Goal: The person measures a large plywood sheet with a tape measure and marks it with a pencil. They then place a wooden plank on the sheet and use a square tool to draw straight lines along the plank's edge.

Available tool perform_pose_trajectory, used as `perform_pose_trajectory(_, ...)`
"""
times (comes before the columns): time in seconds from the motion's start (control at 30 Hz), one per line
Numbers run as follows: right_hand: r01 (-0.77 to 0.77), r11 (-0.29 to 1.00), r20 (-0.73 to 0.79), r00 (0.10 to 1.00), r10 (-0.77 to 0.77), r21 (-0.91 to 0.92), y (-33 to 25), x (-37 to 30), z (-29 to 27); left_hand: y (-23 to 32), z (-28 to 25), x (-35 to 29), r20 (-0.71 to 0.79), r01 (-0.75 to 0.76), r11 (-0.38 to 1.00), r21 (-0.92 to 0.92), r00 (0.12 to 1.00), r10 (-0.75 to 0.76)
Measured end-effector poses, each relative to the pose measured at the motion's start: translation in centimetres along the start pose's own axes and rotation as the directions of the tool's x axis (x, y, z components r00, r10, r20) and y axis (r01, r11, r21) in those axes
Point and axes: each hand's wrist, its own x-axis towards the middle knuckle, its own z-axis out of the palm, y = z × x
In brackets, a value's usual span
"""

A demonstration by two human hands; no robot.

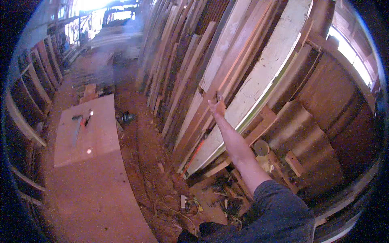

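Observation:
My right hand (217,106) reaches out to the stack of upright planks. Its fingers are curled at the edge of a long reddish-brown plank (201,111), seemingly gripping it; part of the grip is too small to make out. Right of the hand leans a wide, pale, worn board (265,65) with a light green edge strip (270,90). Several other planks (184,77) lean side by side to the left. My left hand is not in view.
A plywood-topped table (97,194) runs along the left, bearing a grey flat tool with a red part (83,121). A dark round object (127,117) sits on the reddish dirt floor (148,170). Below my arm lie a pale power strip (183,201), cords and wood scraps.

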Motion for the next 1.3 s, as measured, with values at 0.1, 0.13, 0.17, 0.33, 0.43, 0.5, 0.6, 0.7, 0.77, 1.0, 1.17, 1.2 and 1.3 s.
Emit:
perform_pose_trajectory(0.1, -0.153, 0.988, 0.015, 0.988, 0.153, 0.016, 0.1, 3.0, -0.5, 0.9, -1.6, 1.0, -0.012, -0.005, 0.996, -0.085, 1.000, 0.004)
perform_pose_trajectory(0.13, -0.178, 0.983, -0.033, 0.984, 0.177, -0.041, 0.1, 3.4, -0.1, 1.0, -2.0, 1.3, -0.012, -0.005, 0.994, -0.109, 1.000, 0.004)
perform_pose_trajectory(0.17, -0.210, 0.973, -0.078, 0.976, 0.204, -0.094, 0.1, 3.7, 0.2, 1.2, -2.4, 1.5, -0.011, -0.004, 0.992, -0.130, 1.000, 0.003)
perform_pose_trajectory(0.33, -0.301, 0.951, -0.032, 0.953, 0.300, -0.069, 0.7, 5.3, 1.7, 1.9, -4.5, 1.5, 0.001, 0.005, 0.978, -0.210, 1.000, -0.005)
perform_pose_trajectory(0.43, -0.282, 0.958, 0.045, 0.958, 0.285, -0.060, 0.2, 5.1, 2.3, 2.0, -5.4, 0.9, 0.000, 0.032, 0.972, -0.231, 0.999, -0.033)
perform_pose_trajectory(0.5, -0.207, 0.976, 0.069, 0.975, 0.211, -0.061, 5.1, 8.0, 2.1, 3.4, -4.3, -0.1, 0.018, 0.025, 0.955, -0.294, 1.000, -0.021)
perform_pose_trajectory(0.6, -0.217, 0.965, 0.115, 0.965, 0.234, -0.146, 5.1, 7.4, 3.1, 3.8, -3.1, -1.9, 0.012, 0.042, 0.950, -0.308, 0.999, -0.041)
perform_pose_trajectory(0.7, -0.094, 0.993, 0.125, 0.987, 0.103, -0.074, 4.7, 6.2, 3.0, 3.8, -1.3, -3.7, 0.008, 0.065, 0.946, -0.319, 0.998, -0.066)
perform_pose_trajectory(0.77, -0.055, 0.999, 0.024, 0.998, 0.055, 0.001, 4.8, 5.4, 2.6, 4.2, 0.3, -5.2, 0.010, 0.077, 0.937, -0.341, 0.997, -0.078)
perform_pose_trajectory(1.0, 0.162, 0.930, -0.065, 0.987, -0.148, 0.329, 5.0, 0.9, -1.1, 11.3, -0.1, -7.6, 0.061, 0.085, 0.908, -0.409, 0.996, -0.065)
perform_pose_trajectory(1.17, 0.152, 0.857, 0.118, 0.964, -0.239, 0.492, 0.7, -3.9, -4.6, 18.3, -0.8, -1.0, -0.129, -0.163, 0.609, -0.776, 0.987, 0.100)
perform_pose_trajectory(1.2, 0.141, 0.826, 0.156, 0.951, -0.265, 0.546, 0.1, -4.9, -5.8, 21.2, -4.0, 0.0, 0.044, 0.009, 0.389, -0.921, 0.996, 0.083)
perform_pose_trajectory(1.3, 0.128, 0.915, 0.194, 0.957, -0.215, 0.384, 1.2, -7.1, -4.7, 30.7, -13.8, 4.0, 0.104, 0.045, 0.187, -0.981, 0.942, 0.319)
